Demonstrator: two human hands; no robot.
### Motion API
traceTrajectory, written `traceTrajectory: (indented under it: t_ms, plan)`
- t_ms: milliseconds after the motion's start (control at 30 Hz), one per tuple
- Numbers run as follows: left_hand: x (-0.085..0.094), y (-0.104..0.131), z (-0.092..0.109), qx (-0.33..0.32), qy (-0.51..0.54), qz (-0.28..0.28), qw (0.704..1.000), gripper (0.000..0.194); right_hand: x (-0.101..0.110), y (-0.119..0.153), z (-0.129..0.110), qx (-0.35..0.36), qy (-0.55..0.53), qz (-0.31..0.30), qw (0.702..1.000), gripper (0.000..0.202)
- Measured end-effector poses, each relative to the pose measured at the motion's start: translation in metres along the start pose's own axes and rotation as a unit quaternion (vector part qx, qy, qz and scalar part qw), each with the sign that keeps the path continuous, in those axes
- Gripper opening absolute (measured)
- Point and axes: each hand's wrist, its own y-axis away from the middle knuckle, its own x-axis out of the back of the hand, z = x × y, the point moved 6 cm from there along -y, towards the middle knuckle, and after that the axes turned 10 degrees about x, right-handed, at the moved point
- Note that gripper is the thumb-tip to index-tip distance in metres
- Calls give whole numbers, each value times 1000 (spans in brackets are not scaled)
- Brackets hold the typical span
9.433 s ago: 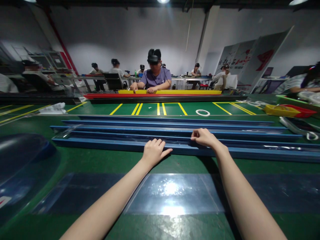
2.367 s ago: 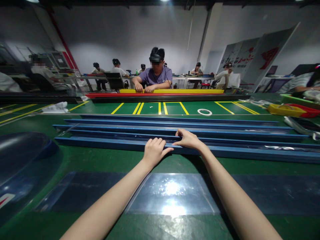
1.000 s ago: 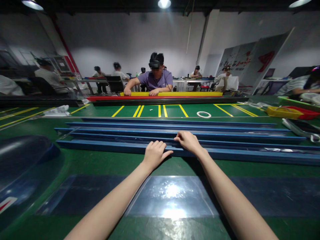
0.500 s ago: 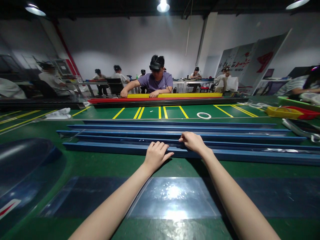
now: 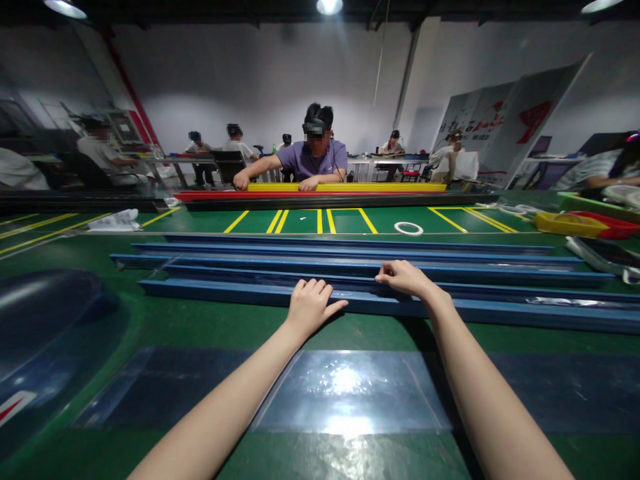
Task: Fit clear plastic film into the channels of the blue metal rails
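The nearest long blue channel rail [image 5: 240,297] lies across the green table in front of me. My left hand [image 5: 311,305] rests on its near wall, fingers curled over the edge and thumb stretched along the outer side. Further right, my right hand [image 5: 404,276] is closed, its thumb and fingers pinched together over the rail's trough. Whatever lies between those fingertips is hidden or too small to make out. Glossy clear film [image 5: 565,301] shows inside the rail toward the right end. Several similar blue rails [image 5: 480,273] lie behind, roughly parallel.
A flat transparent sheet [image 5: 345,393] lies under my forearms. On the left is a dark glossy curved object [image 5: 50,333]. Behind the rails are a white tape ring [image 5: 409,229], red and yellow rails [image 5: 380,187] and a co-worker [image 5: 316,157]. Yellow trays [image 5: 570,225] stand right.
My right hand has moved right along the near rail, still closed. My left hand stays on the near wall, and the rail's left end appears shifted slightly right.
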Motion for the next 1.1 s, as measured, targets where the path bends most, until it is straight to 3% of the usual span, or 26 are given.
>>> traceTrajectory:
  t_ms: [1100]
  plan:
    - [-1,0,0,2,0,9,1000,46,-3,0,1,11,-42,-15,999,20]
